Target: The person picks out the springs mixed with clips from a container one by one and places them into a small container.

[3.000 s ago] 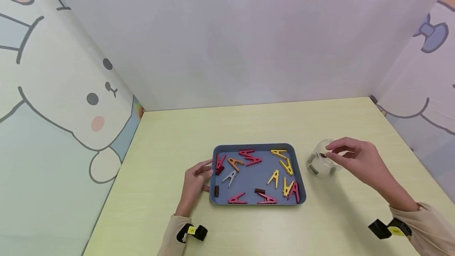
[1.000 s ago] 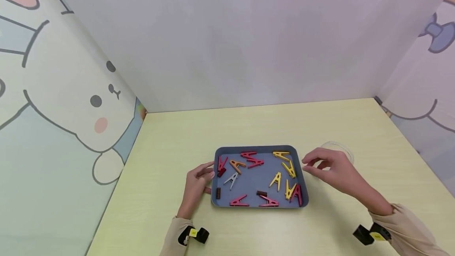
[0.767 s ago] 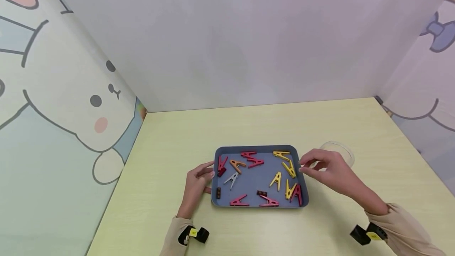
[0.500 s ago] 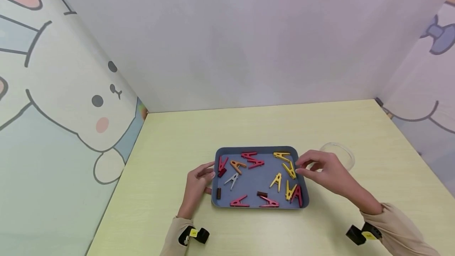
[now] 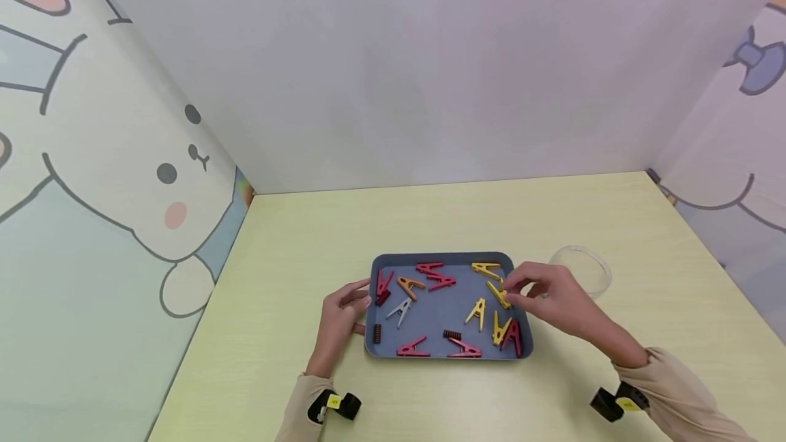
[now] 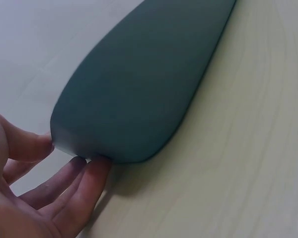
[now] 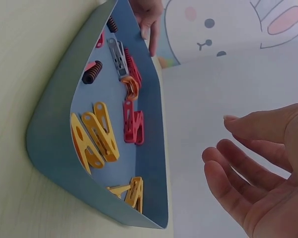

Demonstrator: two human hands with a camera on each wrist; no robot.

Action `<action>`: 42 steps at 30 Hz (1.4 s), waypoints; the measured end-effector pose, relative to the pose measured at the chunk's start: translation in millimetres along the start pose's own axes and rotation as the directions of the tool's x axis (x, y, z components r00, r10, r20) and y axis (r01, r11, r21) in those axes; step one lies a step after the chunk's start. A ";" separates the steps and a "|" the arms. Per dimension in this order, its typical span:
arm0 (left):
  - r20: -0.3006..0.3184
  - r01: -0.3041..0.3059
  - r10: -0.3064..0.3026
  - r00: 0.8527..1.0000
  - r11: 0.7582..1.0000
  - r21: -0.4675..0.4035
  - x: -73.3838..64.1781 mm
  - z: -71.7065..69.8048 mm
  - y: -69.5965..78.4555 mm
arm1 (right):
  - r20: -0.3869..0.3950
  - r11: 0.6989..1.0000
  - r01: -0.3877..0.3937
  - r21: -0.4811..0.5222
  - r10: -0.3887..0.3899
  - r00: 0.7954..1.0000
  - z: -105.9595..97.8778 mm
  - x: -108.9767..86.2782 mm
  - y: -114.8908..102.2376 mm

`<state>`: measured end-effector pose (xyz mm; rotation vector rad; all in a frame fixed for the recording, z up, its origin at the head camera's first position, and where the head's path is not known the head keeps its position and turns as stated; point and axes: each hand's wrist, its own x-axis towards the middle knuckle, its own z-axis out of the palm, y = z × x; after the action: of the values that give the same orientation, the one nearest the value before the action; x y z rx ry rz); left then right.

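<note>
A shallow blue-grey tray (image 5: 442,309) holds several clothespins in red, yellow, orange and grey, plus small dark coil springs (image 5: 377,333). At its left end, my left hand (image 5: 334,319) grips the tray wall; the left wrist view has thumb and fingertips against that wall. My right hand (image 5: 555,299) hovers over the tray's right side, close to a yellow clothespin (image 5: 499,294). Its thumb and fingers are apart with nothing between them in the right wrist view. Behind this hand is a clear round container (image 5: 598,266), mostly hidden; only part of its rim shows.
Everything stands on a pale wooden table (image 5: 307,237). A plain light wall (image 5: 430,74) rises at the back. Panels with cartoon rabbits (image 5: 123,189) flank the table on both sides.
Three seconds ago my right hand was over the clear container, a small dark thing at its fingertips. It has since moved left over the tray. My left hand has stayed on the tray.
</note>
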<state>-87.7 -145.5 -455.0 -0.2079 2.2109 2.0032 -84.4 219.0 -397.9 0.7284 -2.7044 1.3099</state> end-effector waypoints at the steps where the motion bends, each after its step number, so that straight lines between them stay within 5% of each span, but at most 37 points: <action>1: 0.001 0.003 -0.003 1.000 1.000 0.000 0.1 -0.4 0.1 | -0.001 1.000 0.007 0.002 -0.007 1.000 1.2 0.2 0.3; 15: 0.004 0.010 -0.010 1.000 1.000 -0.004 1.2 -2.1 1.5 | 0.017 0.995 0.071 0.077 -0.072 0.997 17.2 4.0 3.4; 24: 0.006 0.011 -0.010 1.000 1.000 -0.014 0.8 -2.5 0.7 | 0.021 0.995 0.064 0.078 -0.066 0.998 21.0 6.6 -17.7; 36: 0.002 0.011 -0.011 1.000 1.000 -0.006 0.8 -1.2 1.4 | 0.103 0.997 -0.003 0.079 -0.005 0.995 32.6 4.6 7.0; 42: -0.026 -0.001 0.000 1.000 1.000 -0.013 14.1 -1.7 -25.1 | 0.130 0.997 -0.026 0.077 0.015 0.991 35.4 4.4 7.2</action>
<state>-96.5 -149.6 -482.2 -0.2365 2.2145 2.0268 -86.0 194.5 -424.7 0.8223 -2.7803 1.4285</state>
